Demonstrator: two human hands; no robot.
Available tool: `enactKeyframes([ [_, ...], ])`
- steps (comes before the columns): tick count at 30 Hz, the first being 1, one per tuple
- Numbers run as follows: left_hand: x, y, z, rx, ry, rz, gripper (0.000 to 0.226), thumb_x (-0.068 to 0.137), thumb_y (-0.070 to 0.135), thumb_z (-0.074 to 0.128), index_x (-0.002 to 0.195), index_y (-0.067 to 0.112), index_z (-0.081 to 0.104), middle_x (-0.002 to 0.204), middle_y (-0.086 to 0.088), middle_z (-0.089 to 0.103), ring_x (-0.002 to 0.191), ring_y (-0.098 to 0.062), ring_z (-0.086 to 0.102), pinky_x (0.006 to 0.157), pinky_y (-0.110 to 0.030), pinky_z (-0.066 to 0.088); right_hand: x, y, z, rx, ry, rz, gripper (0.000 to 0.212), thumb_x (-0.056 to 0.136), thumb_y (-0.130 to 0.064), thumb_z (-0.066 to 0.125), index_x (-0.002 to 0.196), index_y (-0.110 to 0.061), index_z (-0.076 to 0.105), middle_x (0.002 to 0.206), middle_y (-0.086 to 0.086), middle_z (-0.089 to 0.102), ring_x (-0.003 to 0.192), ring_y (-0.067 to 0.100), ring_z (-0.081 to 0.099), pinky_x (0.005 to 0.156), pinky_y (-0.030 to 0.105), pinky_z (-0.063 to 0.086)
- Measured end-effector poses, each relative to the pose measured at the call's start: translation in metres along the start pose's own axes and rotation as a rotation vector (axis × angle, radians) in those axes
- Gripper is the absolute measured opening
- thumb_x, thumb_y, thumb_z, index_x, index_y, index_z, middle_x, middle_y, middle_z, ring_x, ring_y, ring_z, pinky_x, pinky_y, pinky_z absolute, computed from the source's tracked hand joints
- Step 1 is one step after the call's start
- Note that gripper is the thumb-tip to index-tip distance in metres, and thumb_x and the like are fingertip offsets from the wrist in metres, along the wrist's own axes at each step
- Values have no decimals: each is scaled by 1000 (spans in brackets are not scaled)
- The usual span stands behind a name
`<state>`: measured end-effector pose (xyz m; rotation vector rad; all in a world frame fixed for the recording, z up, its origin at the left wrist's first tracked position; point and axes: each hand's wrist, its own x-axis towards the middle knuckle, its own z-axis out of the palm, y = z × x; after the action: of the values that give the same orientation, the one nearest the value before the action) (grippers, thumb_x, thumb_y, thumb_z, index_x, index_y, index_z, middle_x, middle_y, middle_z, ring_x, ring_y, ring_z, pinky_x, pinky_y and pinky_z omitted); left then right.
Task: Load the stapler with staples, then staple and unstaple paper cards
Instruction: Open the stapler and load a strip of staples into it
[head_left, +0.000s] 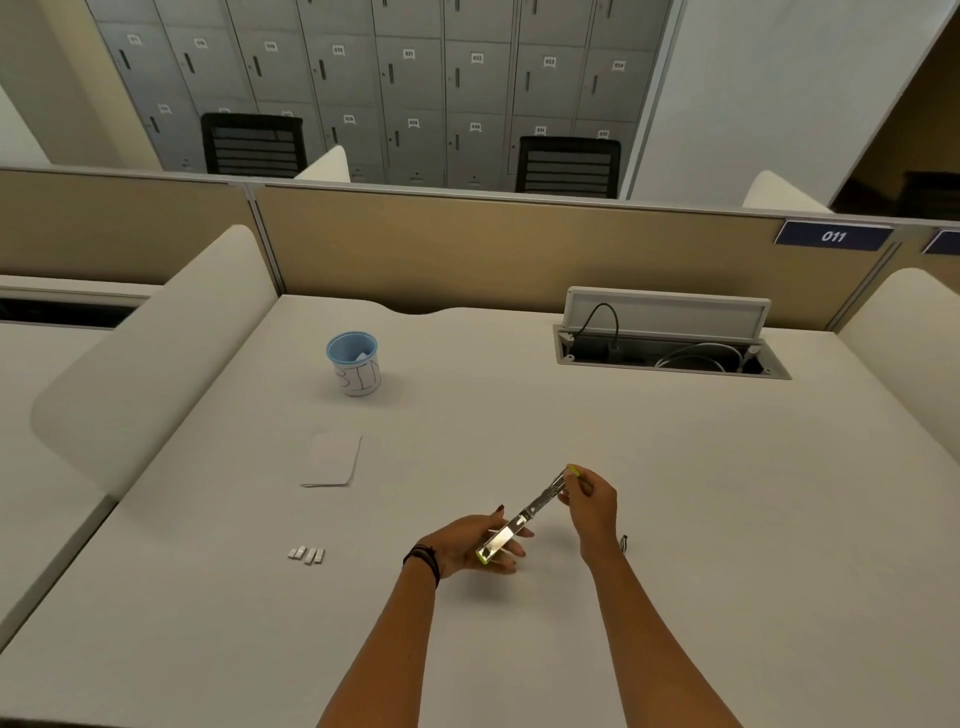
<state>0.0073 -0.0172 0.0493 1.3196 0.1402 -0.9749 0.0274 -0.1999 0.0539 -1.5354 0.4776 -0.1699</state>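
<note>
- Staples (306, 554): four short pale strips lay side by side on the desk (675, 493), well left of the hands.
- Cards (332, 460): a small white stack with rounded corners lay flat, beyond the staples.
- Cup (354, 364): blue-rimmed, hand-lettered, stood farther back.
- Left hand (467, 545): cradled the stapler's rear end, fingers curled around it.
- Stapler (511, 525): slim, shiny metal with yellow-green ends, swung open into one long line, held just above the desk between both hands.
- Right hand (589, 501): pinched the stapler's far tip.
</note>
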Motion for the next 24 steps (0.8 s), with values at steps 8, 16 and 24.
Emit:
enactKeyframes([
  [8, 5, 5, 15, 3, 13, 69, 45, 99, 42, 34, 116, 13, 63, 70, 4, 57, 51, -6, 47, 65, -25, 56, -8, -11, 8, 168, -48, 65, 14, 90, -7, 56, 100, -2, 65, 83, 14, 66, 77, 25, 67, 74, 32, 57],
  [16, 12, 6, 22, -95, 44, 113, 39, 98, 46, 33, 97, 16, 57, 58, 8, 42, 47, -7, 28, 47, -18, 28, -12, -23, 19, 333, -160, 165, 13, 91, -8, 55, 101, -4, 63, 88, 12, 69, 80, 19, 71, 69, 30, 58],
  [24, 15, 5, 23, -144, 100, 160, 36, 99, 45, 31, 85, 20, 53, 55, 10, 40, 41, -3, 26, 41, -15, 23, -11, -29, 24, 516, -246, 220, 17, 91, 3, 49, 102, -4, 61, 95, 11, 67, 81, 15, 71, 69, 25, 59],
])
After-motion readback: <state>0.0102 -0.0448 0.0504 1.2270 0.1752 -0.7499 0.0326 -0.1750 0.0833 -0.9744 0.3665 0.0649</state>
